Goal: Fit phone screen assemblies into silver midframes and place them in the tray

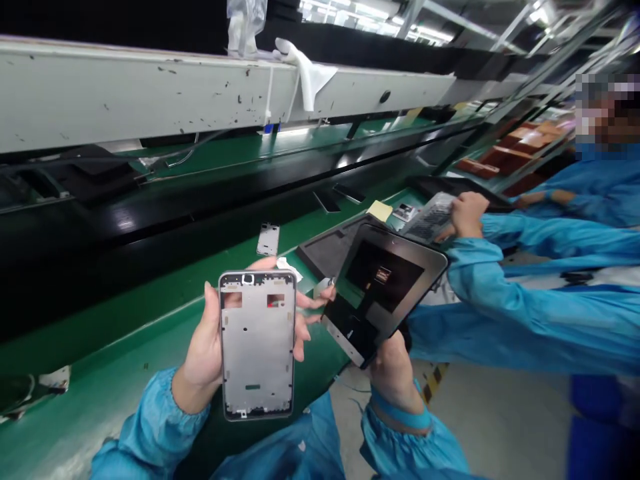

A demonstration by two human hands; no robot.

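My left hand [200, 353] is closed around the edges of a grey metal tablet frame [257, 347], held upright with its flat inner side towards me. Two rectangular cut-outs near its top let the fingers behind show through. To the right, my right hand [395, 367] grips a dark glossy tablet [380, 287] by its lower edge, tilted, with reflections across its face. Its upper left corner reaches over a dark foam tray [320, 250]. Behind the frame, a small silvery plate [269, 239] lies on the green bench [150, 353].
A co-worker's hand [467, 210] at the right holds a grey bubble-wrapped item [430, 217]. Two dark slabs lie on the line behind, near a yellow pad [380, 211]. A white glove [310, 73] hangs over the pale beam [150, 93]. Scraps [55, 380] lie at left.
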